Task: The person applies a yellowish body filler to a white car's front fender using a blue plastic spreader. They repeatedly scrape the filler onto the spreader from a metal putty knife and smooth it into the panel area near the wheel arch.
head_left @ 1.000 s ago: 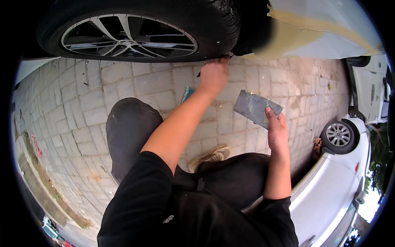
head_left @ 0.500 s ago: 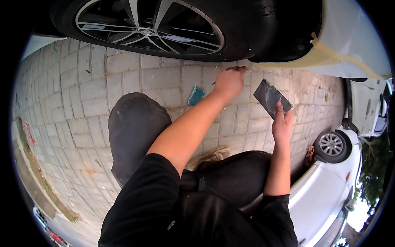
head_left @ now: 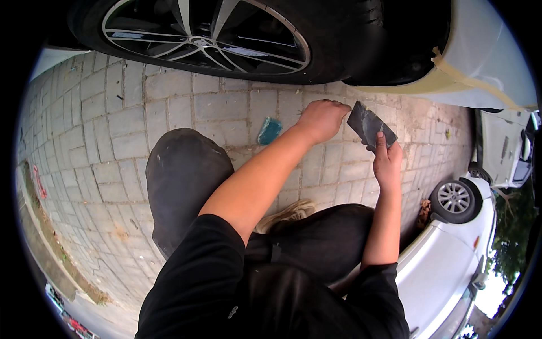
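My right hand (head_left: 388, 161) grips a dark grey flat rectangular plate (head_left: 368, 125) by its lower right corner, thumb across its face. Pale smears and yellowish bits mark the plate's face and upper edge. Just left of the plate's upper corner is my left hand (head_left: 323, 120), its back turned up and its fingers curled closed. Whatever the left hand holds is hidden by the hand. A small teal, roughly square piece (head_left: 270, 130) lies on the paving left of that hand.
Ahead stands a car wheel (head_left: 203, 42) with a spoked rim. Yellowish masking tape (head_left: 446, 68) edges the pale body panel (head_left: 485, 51) beside it. A white car (head_left: 446, 254) is parked at the right. Brick paving (head_left: 118, 152) spreads under my bent knees (head_left: 189, 181).
My left hand has moved right and slightly down, up to the plate's corner. The plate in my right hand has shifted a little left and up.
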Available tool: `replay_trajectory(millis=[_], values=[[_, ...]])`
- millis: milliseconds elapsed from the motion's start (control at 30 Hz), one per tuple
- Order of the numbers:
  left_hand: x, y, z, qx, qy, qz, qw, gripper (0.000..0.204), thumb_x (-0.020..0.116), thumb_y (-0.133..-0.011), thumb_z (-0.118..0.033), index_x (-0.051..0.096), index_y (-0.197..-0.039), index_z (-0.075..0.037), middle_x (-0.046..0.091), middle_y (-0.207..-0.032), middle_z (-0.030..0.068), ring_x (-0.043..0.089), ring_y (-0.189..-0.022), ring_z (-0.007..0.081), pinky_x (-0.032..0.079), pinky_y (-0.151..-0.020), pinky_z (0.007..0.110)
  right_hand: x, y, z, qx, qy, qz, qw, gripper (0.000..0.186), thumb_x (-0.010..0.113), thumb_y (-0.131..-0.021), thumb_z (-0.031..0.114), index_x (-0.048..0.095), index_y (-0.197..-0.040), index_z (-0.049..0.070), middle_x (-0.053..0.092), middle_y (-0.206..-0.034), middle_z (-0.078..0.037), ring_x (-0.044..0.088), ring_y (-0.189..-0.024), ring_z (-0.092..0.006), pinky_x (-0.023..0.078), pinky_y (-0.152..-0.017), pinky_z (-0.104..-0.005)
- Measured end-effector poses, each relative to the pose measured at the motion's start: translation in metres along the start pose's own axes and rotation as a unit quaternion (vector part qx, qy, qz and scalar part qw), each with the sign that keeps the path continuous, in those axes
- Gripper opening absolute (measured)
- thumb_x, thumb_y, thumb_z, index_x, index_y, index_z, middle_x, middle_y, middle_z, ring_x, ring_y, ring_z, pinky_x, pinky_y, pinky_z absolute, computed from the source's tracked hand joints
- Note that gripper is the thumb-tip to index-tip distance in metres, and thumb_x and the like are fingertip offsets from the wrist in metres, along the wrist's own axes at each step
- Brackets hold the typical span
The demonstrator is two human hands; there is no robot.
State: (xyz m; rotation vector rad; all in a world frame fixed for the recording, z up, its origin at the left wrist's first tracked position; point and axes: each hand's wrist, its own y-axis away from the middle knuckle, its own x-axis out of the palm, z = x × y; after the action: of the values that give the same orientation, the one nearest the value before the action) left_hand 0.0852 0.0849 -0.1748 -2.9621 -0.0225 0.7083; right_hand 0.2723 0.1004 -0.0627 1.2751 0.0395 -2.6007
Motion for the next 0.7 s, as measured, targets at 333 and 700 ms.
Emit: replay_trajectory(millis=[333,700], values=[[0.008,-0.021,0.010,-0.250,0.412,-0.104,0.870,0.015,0.069,-0.091,-0.012,0.069,-0.104,-0.004,0.071,-0.088,0.0112,0.064,-0.076,0.0157,0.050,-0.070,0.029,0.006,-0.002,-0.011,0.095,-0.031,0.003,0.995,0.031,0.051,-0.105,0.024,0.064,-0.110,-0.004,0.069,-0.086,-0.011,0.063,-0.072,-0.0158,0.053,-0.066,-0.0324],[0.038,-0.047,0.029,-0.291,0.733,-0.129,0.601,0.021,0.078,-0.088,-0.021,0.061,-0.092,-0.009,0.066,-0.090,0.0019,0.062,-0.089,0.0177,0.053,-0.081,0.036,-0.005,0.024,-0.015,0.156,-0.093,0.080,0.980,0.028,0.054,-0.103,0.024,0.062,-0.097,-0.003,0.060,-0.069,-0.006,0.054,-0.065,-0.0129,0.046,-0.061,-0.0323]])
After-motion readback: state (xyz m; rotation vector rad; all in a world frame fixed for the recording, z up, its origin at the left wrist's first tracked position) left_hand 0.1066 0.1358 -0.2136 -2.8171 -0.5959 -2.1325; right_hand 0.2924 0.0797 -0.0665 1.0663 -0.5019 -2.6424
